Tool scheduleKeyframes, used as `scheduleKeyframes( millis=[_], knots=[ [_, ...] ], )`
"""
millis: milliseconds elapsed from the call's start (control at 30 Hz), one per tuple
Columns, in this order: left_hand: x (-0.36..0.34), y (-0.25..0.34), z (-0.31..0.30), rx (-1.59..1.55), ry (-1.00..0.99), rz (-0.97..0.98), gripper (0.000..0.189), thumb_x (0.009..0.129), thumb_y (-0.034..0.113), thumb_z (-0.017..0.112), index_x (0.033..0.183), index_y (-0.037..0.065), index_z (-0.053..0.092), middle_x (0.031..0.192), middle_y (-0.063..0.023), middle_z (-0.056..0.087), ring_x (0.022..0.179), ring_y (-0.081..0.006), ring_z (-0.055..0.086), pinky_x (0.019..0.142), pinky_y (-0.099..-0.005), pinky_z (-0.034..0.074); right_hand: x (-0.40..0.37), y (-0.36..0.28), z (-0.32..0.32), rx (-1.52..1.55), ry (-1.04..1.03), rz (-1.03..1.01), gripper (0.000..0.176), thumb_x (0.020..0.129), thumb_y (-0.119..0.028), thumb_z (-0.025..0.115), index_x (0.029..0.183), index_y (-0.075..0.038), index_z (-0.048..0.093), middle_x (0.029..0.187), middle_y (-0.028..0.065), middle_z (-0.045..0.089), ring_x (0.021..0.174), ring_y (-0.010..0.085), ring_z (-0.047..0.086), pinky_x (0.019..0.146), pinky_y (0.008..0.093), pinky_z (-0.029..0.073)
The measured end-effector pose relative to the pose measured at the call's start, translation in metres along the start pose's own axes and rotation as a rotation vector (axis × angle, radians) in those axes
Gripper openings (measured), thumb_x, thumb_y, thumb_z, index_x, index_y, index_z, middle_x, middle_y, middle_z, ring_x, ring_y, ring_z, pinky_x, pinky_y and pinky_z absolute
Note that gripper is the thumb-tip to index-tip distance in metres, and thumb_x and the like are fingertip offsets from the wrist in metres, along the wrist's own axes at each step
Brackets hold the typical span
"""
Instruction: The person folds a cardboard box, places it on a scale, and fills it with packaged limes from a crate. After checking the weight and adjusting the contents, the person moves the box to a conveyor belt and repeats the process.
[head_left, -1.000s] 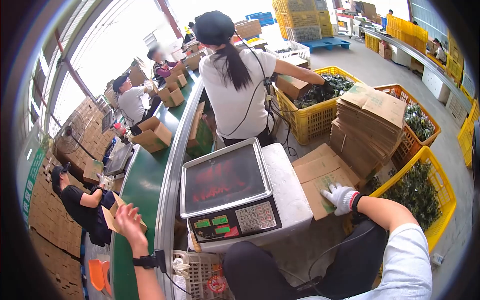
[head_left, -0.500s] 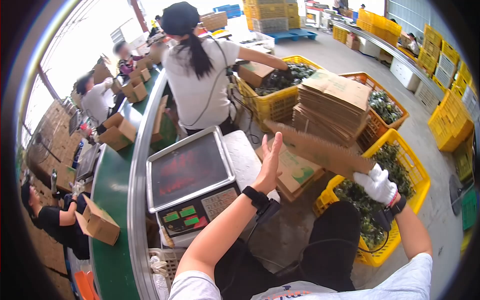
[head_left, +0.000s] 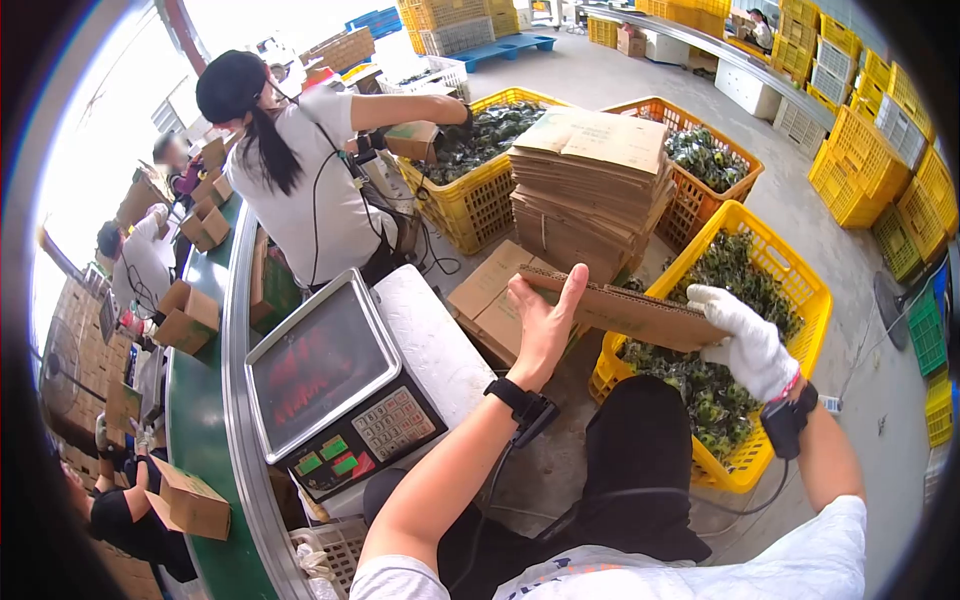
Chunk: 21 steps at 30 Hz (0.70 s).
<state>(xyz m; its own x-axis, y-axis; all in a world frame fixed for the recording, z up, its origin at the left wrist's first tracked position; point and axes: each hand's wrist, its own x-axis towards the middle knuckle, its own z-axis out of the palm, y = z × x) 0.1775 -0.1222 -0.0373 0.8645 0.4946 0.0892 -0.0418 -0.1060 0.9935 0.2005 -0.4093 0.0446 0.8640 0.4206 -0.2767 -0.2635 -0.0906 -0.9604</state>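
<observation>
A folded flat cardboard box is held edge-up between my two hands, above the gap between the scale and the yellow crate. My left hand, bare, grips its left end with thumb and fingers. On its right end my right hand, in a white glove, is closed. Beyond it rises a stack of flattened boxes, with more flat cardboard lying lower in front. The yellow crate, holding bagged dark green goods, is beside my right knee.
A scale sits at my left beside a green conveyor with open boxes. A co-worker reaches into another yellow crate. An orange crate lies behind the stack. More people are along the conveyor.
The view has turned right. My left hand, open beside the cardboard before, now holds its left end. The cardboard is now steady rather than blurred. The co-worker leans further towards the crate.
</observation>
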Motion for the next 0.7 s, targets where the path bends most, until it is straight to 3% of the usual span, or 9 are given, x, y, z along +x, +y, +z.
scheduleKeyframes(
  millis=[133,200,267,333,467,533,700],
  knots=[
    [-0.005,0.011,-0.005,0.050,-0.020,0.039,0.090,0.086,0.069,0.070,0.123,-0.006,0.038,0.124,-0.0212,0.041,0.126,-0.0344,0.041,0.111,-0.0447,0.032,0.014,-0.005,-0.010,0.060,0.040,-0.010,0.050,0.095,-0.037,0.066,0.140,-0.016,0.060,0.134,0.0019,0.060,0.124,0.0189,0.052,0.097,0.0472,0.046],
    [-0.010,0.013,-0.009,0.049,-0.094,-0.010,0.092,0.086,0.067,0.071,0.127,-0.008,0.037,0.126,-0.0236,0.043,0.127,-0.0357,0.042,0.110,-0.0448,0.033,0.018,-0.011,-0.009,-0.072,0.111,-0.026,0.048,0.096,-0.037,0.065,0.139,-0.015,0.060,0.134,0.0026,0.060,0.122,0.0188,0.054,0.093,0.0471,0.048],
    [-0.019,0.020,-0.014,0.110,-0.122,0.096,0.095,0.085,0.067,0.070,0.130,-0.009,0.035,0.130,-0.0265,0.043,0.128,-0.0372,0.043,0.111,-0.0455,0.033,0.023,-0.008,-0.022,-0.063,0.152,-0.009,0.048,0.098,-0.040,0.064,0.139,-0.015,0.060,0.135,0.0029,0.060,0.123,0.0197,0.055,0.092,0.0489,0.050],
    [-0.031,0.035,-0.016,0.475,-0.179,0.020,0.097,0.086,0.068,0.069,0.132,-0.010,0.034,0.133,-0.0294,0.044,0.128,-0.0392,0.043,0.111,-0.0469,0.034,0.020,-0.011,-0.025,-0.048,0.092,-0.017,0.052,0.098,-0.044,0.064,0.139,-0.013,0.060,0.135,0.0035,0.059,0.126,0.0212,0.053,0.094,0.0500,0.051],
    [-0.012,0.022,-0.015,0.091,-0.127,-0.052,0.097,0.084,0.071,0.069,0.132,-0.007,0.035,0.133,-0.0298,0.048,0.129,-0.0420,0.042,0.110,-0.0509,0.034,0.004,-0.032,-0.011,-0.203,-0.073,0.049,0.055,0.098,-0.046,0.064,0.139,-0.010,0.059,0.136,0.0057,0.059,0.128,0.0229,0.052,0.095,0.0492,0.051],
    [-0.012,0.024,-0.009,0.097,-0.091,-0.049,0.097,0.083,0.070,0.070,0.131,-0.006,0.036,0.134,-0.0294,0.047,0.129,-0.0425,0.042,0.111,-0.0519,0.033,0.004,-0.032,-0.010,-0.222,-0.095,0.050,0.055,0.097,-0.044,0.065,0.139,-0.009,0.059,0.135,0.0071,0.059,0.127,0.0230,0.052,0.094,0.0487,0.052],
    [-0.024,0.034,0.002,0.212,-0.122,0.038,0.098,0.083,0.064,0.074,0.138,-0.004,0.032,0.136,-0.0258,0.043,0.130,-0.0413,0.038,0.112,-0.0535,0.030,0.013,-0.029,-0.020,-0.226,0.068,0.039,0.045,0.097,-0.039,0.063,0.131,-0.010,0.063,0.127,0.0068,0.062,0.118,0.0235,0.058,0.090,0.0482,0.054]
  ],
)
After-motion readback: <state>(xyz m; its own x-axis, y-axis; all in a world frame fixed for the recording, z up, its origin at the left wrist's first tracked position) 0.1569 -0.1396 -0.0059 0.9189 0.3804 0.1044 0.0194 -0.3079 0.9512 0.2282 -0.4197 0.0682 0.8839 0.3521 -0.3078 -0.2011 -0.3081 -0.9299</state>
